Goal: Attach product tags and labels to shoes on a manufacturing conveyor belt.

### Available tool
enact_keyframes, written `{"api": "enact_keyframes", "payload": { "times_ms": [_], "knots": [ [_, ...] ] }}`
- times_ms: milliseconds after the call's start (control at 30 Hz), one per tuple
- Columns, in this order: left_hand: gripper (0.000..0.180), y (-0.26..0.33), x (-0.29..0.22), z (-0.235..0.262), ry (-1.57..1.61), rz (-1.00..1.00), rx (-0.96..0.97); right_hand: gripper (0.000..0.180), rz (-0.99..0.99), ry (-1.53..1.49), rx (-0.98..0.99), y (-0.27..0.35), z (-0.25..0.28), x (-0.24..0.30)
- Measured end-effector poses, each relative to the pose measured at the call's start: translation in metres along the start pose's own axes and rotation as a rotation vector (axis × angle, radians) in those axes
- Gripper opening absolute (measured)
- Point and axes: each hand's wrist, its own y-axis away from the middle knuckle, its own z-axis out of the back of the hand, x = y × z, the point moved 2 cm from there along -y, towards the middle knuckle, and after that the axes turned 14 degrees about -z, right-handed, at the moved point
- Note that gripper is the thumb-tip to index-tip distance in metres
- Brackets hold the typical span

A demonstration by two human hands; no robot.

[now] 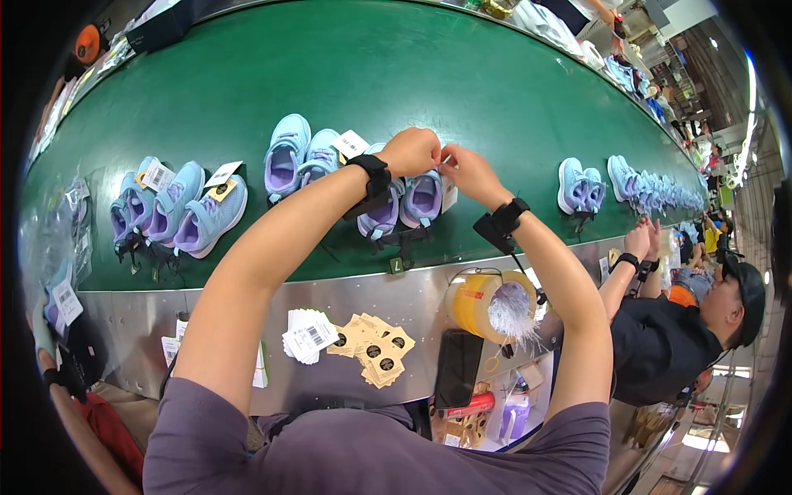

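Both my hands are raised over a pair of light blue sneakers with lilac linings. My left hand (412,152) has its fingers pinched together above the left shoe (381,219). Almost touching it, my right hand (472,175) pinches too, above the right shoe (421,200). Whatever thin thing lies between the fingertips is too small to make out. A white tag (450,194) hangs beside the right shoe, under my right hand. Just left stands another sneaker pair (285,160), with a white tag (351,143) near my left wrist.
More tagged sneakers (177,202) stand left on the green belt (396,66); others (582,186) line up right. White tags (309,334) and kraft tags (375,346) lie on the steel ledge, near a yellow roll (470,301) holding clear strands and a black phone (459,369). A co-worker (668,338) sits right.
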Motion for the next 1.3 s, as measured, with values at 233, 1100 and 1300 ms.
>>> {"api": "enact_keyframes", "payload": {
  "times_ms": [233, 1100, 1300],
  "knots": [
    [0.023, 0.085, 0.005, 0.021, 0.175, 0.048, -0.153, 0.018, -0.076, -0.334, 0.089, 0.020, -0.037, 0.032],
    [0.052, 0.350, 0.060, 0.109, 0.999, 0.216, -0.418, 0.013, -0.001, -0.706, 0.320, 0.077, -0.199, 0.262],
    [0.052, 0.401, 0.045, 0.138, 0.999, 0.235, -0.416, 0.012, -0.010, -0.697, 0.324, 0.104, -0.218, 0.310]
  ]
}}
